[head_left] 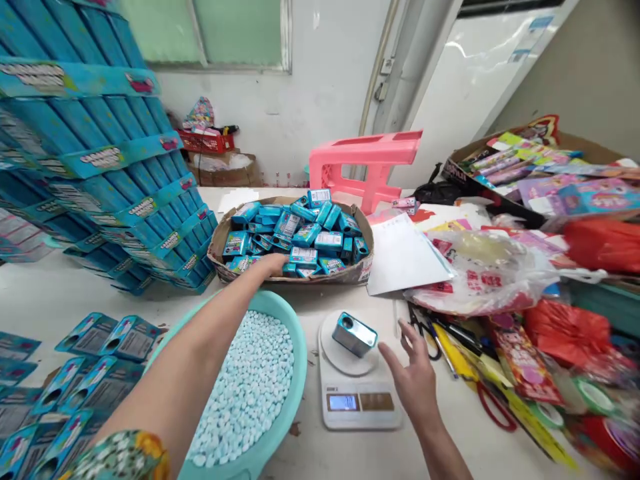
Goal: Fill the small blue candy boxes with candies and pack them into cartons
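Note:
My left hand reaches far forward to the near rim of a cardboard tray heaped with small blue boxes; its fingers curl among the boxes and are partly hidden. My right hand hovers open, fingers spread, just right of a white kitchen scale. A small blue box lies on its side on the scale's round platform, and the display is lit. Under my left forearm sits a teal basin filled with pale blue candy pellets.
Stacks of blue display cartons lean at the left, with filled blue packs in front. A pink stool lies at the back. White paper, plastic bags, scissors, tape rolls and colourful packaging crowd the right side.

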### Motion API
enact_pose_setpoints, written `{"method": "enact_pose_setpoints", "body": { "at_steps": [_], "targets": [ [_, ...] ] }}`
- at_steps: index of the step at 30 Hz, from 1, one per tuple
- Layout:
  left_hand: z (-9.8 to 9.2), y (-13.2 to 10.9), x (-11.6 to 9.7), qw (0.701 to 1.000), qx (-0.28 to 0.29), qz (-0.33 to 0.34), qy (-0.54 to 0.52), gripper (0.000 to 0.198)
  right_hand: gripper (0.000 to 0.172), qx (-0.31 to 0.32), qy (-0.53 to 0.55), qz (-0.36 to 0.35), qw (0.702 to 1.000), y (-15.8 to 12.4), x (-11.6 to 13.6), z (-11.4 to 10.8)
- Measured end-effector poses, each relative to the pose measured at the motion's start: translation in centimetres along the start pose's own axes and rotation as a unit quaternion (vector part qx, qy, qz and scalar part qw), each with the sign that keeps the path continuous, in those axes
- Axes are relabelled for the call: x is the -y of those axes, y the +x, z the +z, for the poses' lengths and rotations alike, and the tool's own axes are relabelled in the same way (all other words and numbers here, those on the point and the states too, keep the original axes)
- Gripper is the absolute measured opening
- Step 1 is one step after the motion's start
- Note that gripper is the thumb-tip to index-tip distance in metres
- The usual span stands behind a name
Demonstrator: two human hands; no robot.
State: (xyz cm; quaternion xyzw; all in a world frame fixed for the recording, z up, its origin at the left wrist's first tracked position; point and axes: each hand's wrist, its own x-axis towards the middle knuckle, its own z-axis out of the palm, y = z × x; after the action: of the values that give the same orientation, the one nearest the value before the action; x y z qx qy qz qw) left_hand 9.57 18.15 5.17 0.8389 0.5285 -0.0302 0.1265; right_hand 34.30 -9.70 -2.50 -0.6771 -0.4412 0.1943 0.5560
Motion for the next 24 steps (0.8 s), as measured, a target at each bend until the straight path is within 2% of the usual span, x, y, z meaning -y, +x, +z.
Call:
{"method": "enact_pose_setpoints", "body": {
  "at_steps": [2,4,6,8,10,11,13,15,16,18,21,24],
  "targets": [
    [0.0,-0.8,-0.1,1.0,-0.006,0.002,0.011,0.03,0.052,-0.042,0.0,-0.018,0.999,-0.4,0.5,-1.6],
    [-1.1,-2.0,0.1,0.999,-0.039,0.007,0.016,0.037,0.042,-0.069,0.005,-0.044,0.997,-0.8,1.3,-2.8],
    [-3.0,-3.8,0.3,0.991,-0.134,0.026,0.011,0.042,0.035,-0.08,0.004,-0.071,0.994,-1.2,2.3,-3.5],
    [-5.2,-6.4,-0.2,0.979,-0.2,0.045,0.003,0.048,0.031,-0.088,0.002,-0.107,0.99,-1.6,4.0,-3.5],
    [-7.1,-9.9,-2.1,0.964,-0.243,0.105,-0.03,0.052,0.033,-0.088,-0.001,-0.152,0.984,-1.9,6.3,-3.0],
    [-7.7,-11.9,-3.7,0.957,-0.241,0.147,-0.06,0.052,0.037,-0.077,-0.006,-0.175,0.982,-2.1,7.6,-2.8],
    [-8.0,-15.8,-7.5,0.95,-0.173,0.211,-0.152,0.049,0.053,-0.029,-0.027,-0.212,0.976,-2.4,10.1,-2.4],
    [-7.3,-19.0,-11.5,0.931,-0.082,0.234,-0.268,0.039,0.068,0.051,-0.05,-0.227,0.971,-2.7,11.9,-2.3],
    [-6.6,-20.0,-13.2,0.915,-0.055,0.236,-0.322,0.034,0.069,0.095,-0.057,-0.219,0.969,-2.9,12.4,-2.4],
    [-5.0,-20.9,-15.7,0.892,-0.035,0.273,-0.359,0.027,0.06,0.159,-0.061,-0.174,0.97,-3.2,12.4,-3.1],
    [-2.0,-19.6,-16.6,0.891,-0.082,0.323,-0.307,0.028,0.046,0.167,-0.052,-0.048,0.983,-3.9,9.9,-5.3],
    [0.9,-16.8,-16.0,0.927,-0.115,0.286,-0.215,0.033,0.049,0.139,-0.003,0.098,0.985,-5.7,5.9,-8.2]
  ]
}}
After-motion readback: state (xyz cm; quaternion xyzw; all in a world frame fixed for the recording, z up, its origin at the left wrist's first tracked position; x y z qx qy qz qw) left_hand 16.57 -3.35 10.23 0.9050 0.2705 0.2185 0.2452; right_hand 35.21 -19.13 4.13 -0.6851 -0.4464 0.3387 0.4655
